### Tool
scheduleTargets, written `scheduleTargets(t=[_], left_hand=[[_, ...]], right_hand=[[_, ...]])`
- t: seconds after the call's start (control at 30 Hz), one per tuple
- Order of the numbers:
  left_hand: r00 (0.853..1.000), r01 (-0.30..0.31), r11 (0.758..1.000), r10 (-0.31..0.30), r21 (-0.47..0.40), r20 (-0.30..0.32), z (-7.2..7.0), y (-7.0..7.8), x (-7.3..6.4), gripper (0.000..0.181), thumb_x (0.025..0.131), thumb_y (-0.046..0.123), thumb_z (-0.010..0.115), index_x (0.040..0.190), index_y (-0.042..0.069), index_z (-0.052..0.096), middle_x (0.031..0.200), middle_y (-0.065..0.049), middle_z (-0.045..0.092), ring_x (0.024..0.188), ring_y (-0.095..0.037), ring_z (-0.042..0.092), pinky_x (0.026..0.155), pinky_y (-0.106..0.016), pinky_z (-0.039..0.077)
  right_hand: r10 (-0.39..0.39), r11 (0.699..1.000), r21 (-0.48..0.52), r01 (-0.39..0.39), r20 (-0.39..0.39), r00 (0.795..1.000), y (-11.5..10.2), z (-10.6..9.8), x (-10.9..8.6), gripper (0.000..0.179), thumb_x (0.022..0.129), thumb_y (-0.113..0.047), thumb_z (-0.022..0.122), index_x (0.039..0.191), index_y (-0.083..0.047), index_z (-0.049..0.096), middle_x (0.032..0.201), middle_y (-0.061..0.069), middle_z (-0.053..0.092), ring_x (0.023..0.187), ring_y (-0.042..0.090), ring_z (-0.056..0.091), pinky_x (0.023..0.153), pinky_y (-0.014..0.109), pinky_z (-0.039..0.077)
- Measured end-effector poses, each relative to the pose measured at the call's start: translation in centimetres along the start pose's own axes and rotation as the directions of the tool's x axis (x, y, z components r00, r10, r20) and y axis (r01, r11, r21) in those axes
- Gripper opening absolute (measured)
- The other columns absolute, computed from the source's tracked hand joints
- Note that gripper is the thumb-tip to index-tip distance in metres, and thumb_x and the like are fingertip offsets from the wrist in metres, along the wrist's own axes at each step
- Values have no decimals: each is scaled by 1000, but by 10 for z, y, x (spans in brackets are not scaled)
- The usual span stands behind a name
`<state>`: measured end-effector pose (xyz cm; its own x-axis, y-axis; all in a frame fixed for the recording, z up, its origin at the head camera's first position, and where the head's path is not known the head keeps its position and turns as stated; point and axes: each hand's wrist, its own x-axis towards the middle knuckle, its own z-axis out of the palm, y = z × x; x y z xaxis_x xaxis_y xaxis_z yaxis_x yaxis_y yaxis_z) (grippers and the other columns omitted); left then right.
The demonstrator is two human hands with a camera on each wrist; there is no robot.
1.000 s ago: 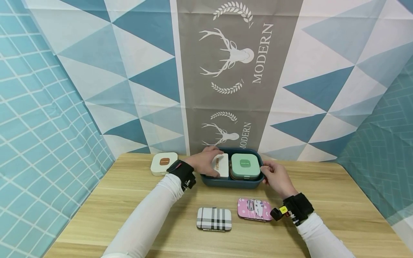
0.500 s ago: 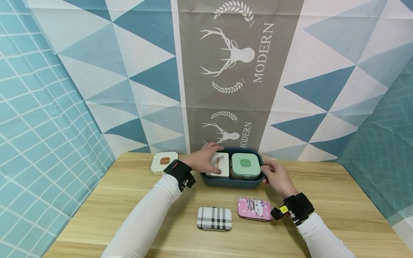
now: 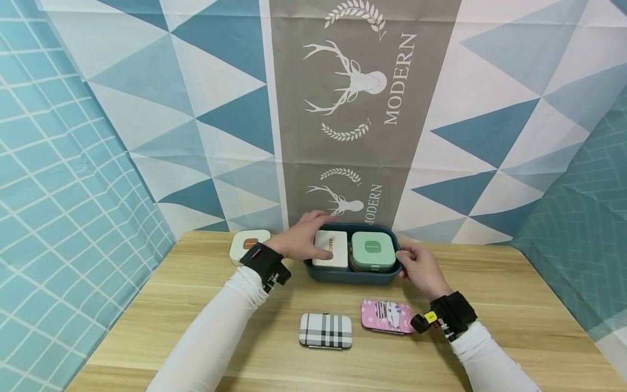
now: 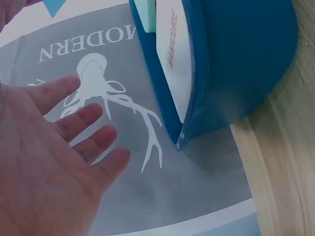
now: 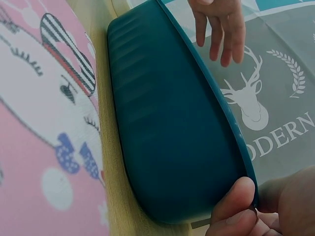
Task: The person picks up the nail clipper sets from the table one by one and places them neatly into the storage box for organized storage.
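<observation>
A dark blue basket (image 3: 352,279) stands at the back of the wooden table against the backdrop. Inside it, a white case marked MANICURE (image 3: 338,245) lies on the left and a mint green case (image 3: 373,251) on the right. My left hand (image 3: 305,238) is over the basket's left end, fingers spread and relaxed; in the left wrist view the hand (image 4: 59,142) stands apart from the rim, holding nothing. My right hand (image 3: 420,269) pinches the basket's right rim between thumb and fingers, as the right wrist view also shows at the rim (image 5: 231,118).
Left of the basket sits a cream case (image 3: 245,245) with a brown label, partly behind my left wrist. In front lie a plaid case (image 3: 325,331) and a pink cartoon case (image 3: 387,316), the latter beside my right wrist camera. A patterned backdrop (image 3: 235,179) rises behind the table.
My left hand has let go of the white case in the basket and drawn up and left, showing more of it. My right hand stays on the rim.
</observation>
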<state>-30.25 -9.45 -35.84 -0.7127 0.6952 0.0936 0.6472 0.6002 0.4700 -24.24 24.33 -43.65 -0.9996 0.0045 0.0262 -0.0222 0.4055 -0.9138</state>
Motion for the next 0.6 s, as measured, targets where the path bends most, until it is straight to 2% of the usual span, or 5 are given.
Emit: scheduleTargets(t=[0.1, 0.33, 0.6], left_hand=[[1000, -3, 1000, 4, 19, -13, -2, -1, -3, 91, 91, 37, 80, 166, 14, 35, 170, -17, 27, 157, -35, 22, 120, -54, 35], [998, -2, 999, 5, 48, -61, -8, -5, -10, 91, 91, 38, 79, 165, 7, 35, 169, -18, 28, 155, -37, 24, 120, -55, 34], [994, -7, 998, 14, 64, -113, -14, -7, -21, 90, 90, 38, 79, 163, 5, 39, 166, -21, 31, 152, -40, 28, 118, -56, 35]], right_hand=[[5, 1000, 2, -5, 0, 1000, 0, 0, 0, 46, 114, -18, 51, 154, 5, 47, 95, 14, 63, 74, 27, 64, 61, 31, 55], [7, 1000, 0, -7, -1, 1000, -1, 0, 0, 46, 114, -18, 51, 153, 5, 47, 94, 14, 63, 73, 25, 64, 60, 31, 54], [8, 1000, -2, -8, 2, 1000, -3, 0, -1, 45, 114, -17, 50, 153, 5, 47, 94, 14, 64, 74, 28, 64, 60, 30, 54]])
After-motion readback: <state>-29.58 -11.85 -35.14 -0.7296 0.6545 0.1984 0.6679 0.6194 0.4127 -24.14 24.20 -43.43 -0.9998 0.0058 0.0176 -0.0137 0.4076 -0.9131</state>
